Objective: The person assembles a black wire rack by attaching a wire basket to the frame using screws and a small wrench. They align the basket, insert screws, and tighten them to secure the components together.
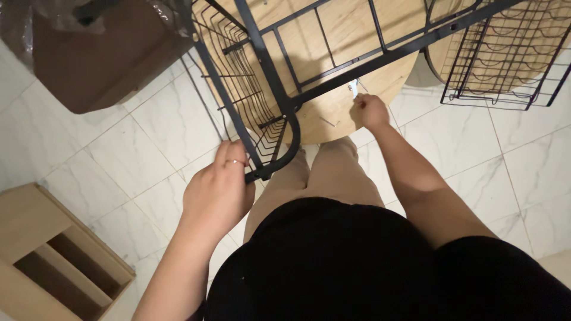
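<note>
A home: marble-look floor tiles [148, 148], flat-pack wooden shelf [53, 255].

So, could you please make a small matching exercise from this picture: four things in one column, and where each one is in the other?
1. left hand
2. right hand
3. wooden box with compartments
4. black wire rack

a. bottom left, on the tiled floor
b. gripping the curved end of the black metal frame
c. top right, over a wooden board
d. on the light wooden panel, at a small pale piece

Pairs: 1-b, 2-d, 3-a, 4-c
</note>
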